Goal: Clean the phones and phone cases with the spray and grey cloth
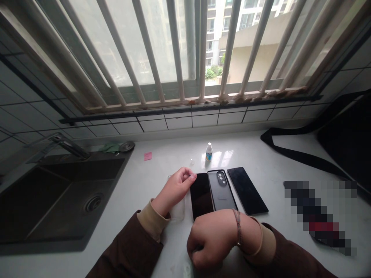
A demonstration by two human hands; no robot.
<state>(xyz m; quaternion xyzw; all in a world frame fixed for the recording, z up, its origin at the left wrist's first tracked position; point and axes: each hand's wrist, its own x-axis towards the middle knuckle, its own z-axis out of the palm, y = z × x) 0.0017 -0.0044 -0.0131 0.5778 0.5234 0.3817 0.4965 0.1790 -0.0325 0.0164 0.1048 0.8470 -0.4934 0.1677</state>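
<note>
My left hand is closed in a pinch, thumb against fingers, at the upper left corner of a dark smartphone on the counter. Whatever lies between those fingertips is too small to make out. My right hand is curled into a fist over the phone's near end, and what it holds, if anything, is hidden. Beneath my left wrist is a clear phone case, partly covered. A grey phone case with a camera cutout lies right of the phone. Farther right rests a second dark phone.
A small white bottle stands behind the phones, near a pink sticky note. On the left is a dark sink with a faucet. A black strap and a pixelated item lie right. Barred windows rise behind.
</note>
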